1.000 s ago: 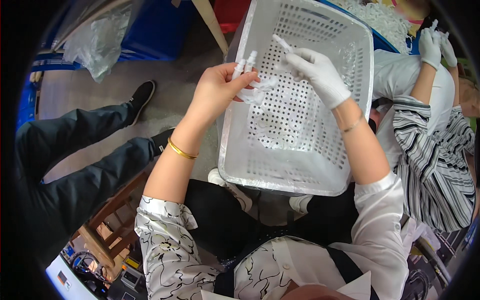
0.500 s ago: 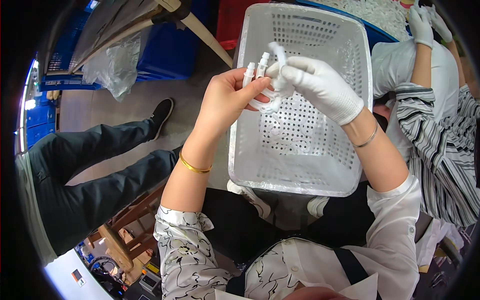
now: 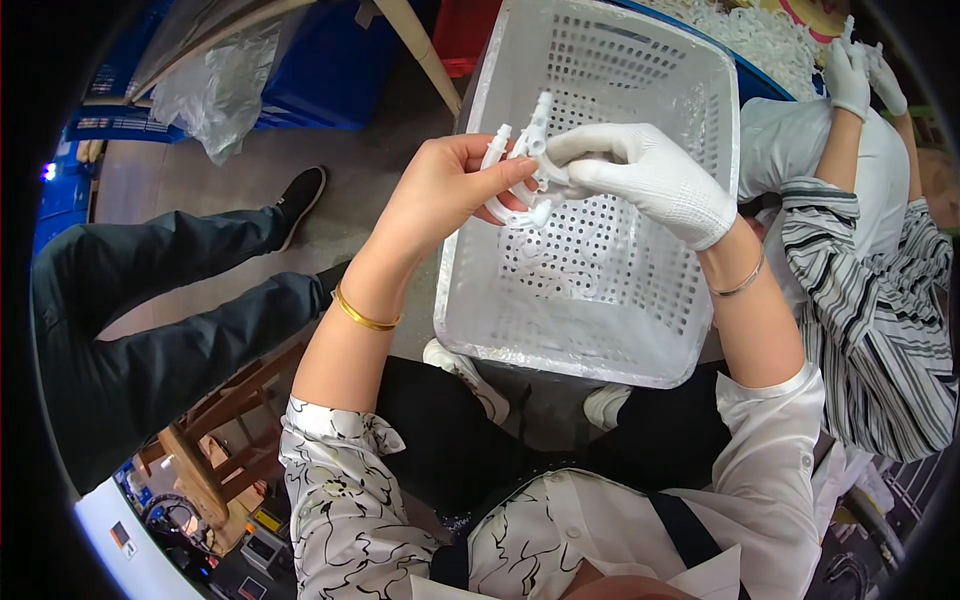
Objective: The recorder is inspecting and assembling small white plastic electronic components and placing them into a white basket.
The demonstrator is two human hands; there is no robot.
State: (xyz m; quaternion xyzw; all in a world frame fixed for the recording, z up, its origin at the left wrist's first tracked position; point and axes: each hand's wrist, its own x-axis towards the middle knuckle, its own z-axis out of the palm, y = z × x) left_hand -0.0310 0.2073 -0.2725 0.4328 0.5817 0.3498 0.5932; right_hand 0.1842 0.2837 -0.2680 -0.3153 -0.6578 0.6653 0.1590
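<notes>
Holding a cluster of curved white plastic parts [image 3: 494,152] in the bare left hand [image 3: 438,190], closing the thumb and fingers on the plastic from the left. Gripping the right side of the same cluster with the gloved right hand [image 3: 655,185], bending the fingers and setting the thumb against the plastic. Positioning the cluster between the 2 hands, above the left half of a perforated white basket [image 3: 600,345]. Aiming 2 stepped tubular ends toward the far side; curving below toward the near side. Overlapping too closely for an exact count.

Wearing a gold bracelet [image 3: 362,312] at the left wrist and a silver-coloured bracelet [image 3: 740,280] at the right wrist. Resting 2 white shoes [image 3: 607,405] on the floor by the near edge of the basket.

Showing at the right: a co-worker in a striped top [image 3: 830,225], raising 2 white gloves [image 3: 850,82] and holding a small white piece [image 3: 849,28]. Showing at the far right: a heap of white pieces [image 3: 735,28]. Showing at the far left: a blue container [image 3: 315,75], with a clear plastic bag [image 3: 215,105] hanging just beside. Showing at the left: dark trousers [image 3: 190,315] and a black shoe [image 3: 300,203] on another person.
</notes>
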